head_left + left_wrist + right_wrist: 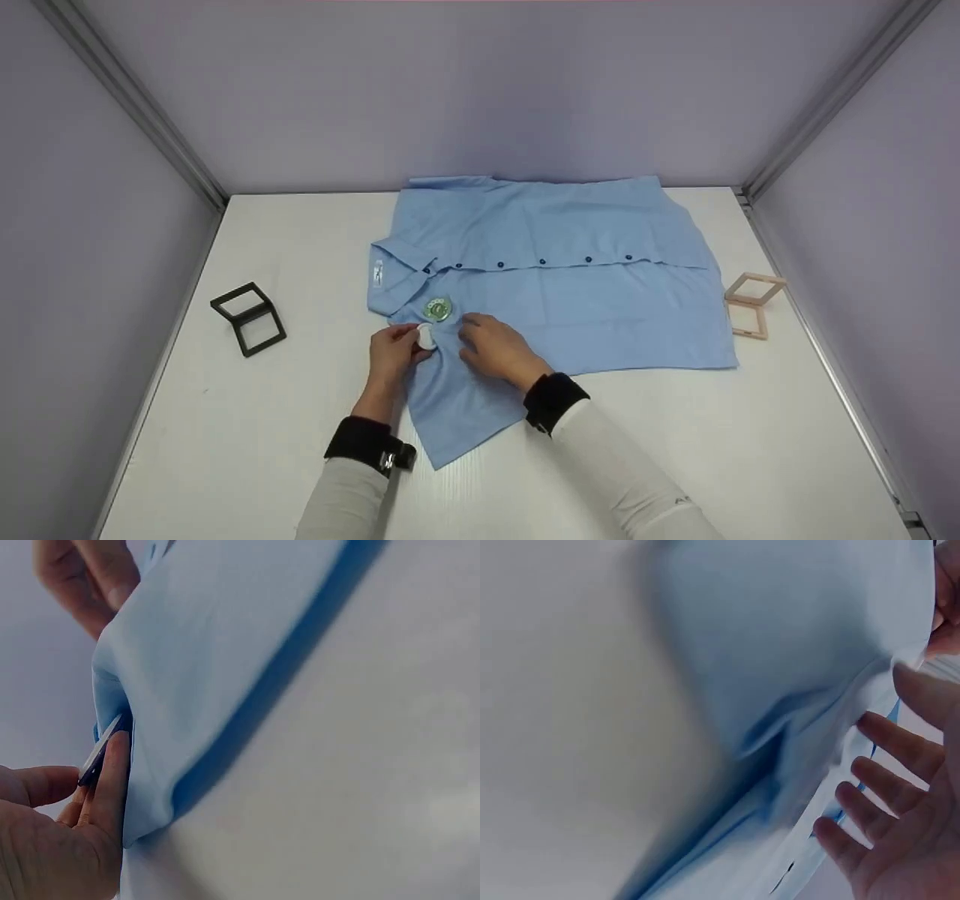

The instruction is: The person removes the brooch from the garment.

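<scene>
Blue, creased cloth shirt [585, 315] lying spread | left hand [391, 354] pinching thin, round white disc [426, 337] | right hand [491, 346] fanning loose fingers over the shirt

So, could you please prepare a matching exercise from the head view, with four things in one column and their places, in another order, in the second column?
Things:
1. Black hinged frame
2. Green round piece
3. White disc
4. Pale hinged frame

Places:
A. Pinched by the left hand
B. Beside the hem of the blue shirt, at the right of the picture
C. On the white table, at the left of the picture
D. Lying on the shirt, just by the collar

Right pairs: 1-C, 2-D, 3-A, 4-B.
</scene>
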A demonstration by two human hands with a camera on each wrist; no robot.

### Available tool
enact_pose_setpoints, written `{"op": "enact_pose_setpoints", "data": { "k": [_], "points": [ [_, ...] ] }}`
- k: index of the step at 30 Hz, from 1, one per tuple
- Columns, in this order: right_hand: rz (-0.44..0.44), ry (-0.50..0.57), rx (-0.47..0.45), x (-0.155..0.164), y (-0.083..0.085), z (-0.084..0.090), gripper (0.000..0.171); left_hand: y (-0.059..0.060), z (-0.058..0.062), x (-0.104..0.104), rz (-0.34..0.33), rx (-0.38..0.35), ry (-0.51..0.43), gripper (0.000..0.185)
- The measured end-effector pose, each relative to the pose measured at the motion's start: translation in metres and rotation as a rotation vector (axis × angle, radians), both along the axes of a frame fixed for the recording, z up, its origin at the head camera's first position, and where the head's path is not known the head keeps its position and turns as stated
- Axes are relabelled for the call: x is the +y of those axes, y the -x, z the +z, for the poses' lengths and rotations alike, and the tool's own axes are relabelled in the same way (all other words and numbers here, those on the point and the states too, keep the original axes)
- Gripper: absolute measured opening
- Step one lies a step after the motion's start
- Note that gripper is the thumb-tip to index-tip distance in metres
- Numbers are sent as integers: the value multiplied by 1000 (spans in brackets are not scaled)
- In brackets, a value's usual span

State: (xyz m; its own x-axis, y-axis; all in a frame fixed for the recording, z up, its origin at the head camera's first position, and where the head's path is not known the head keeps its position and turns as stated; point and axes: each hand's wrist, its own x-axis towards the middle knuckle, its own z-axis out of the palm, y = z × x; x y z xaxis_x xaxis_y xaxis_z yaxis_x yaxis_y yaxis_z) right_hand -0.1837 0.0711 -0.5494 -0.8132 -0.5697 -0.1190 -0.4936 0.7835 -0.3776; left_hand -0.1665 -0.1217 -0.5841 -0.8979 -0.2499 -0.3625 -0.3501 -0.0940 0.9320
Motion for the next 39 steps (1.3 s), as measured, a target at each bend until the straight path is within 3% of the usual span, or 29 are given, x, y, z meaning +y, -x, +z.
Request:
{"op": "enact_pose_setpoints", "data": {
  "k": [9,16,18,33,39],
  "points": [
    [11,169,6,-30,1,-15,40,0,0,0,27,-14,-60,25],
    [-26,244,27,-33,-6,-21,35,0,0,1,106,-58,-300,27],
    [-31,261,30,-33,-7,-22,34,0,0,2,120,-62,-330,27],
    [-17,256,101,-33,-13,-27,36,0,-2,3,145,-49,-367,22],
    [13,188,104,-33,-14,-28,39,2,-3,3,129,-46,-352,25]
  ]
}}
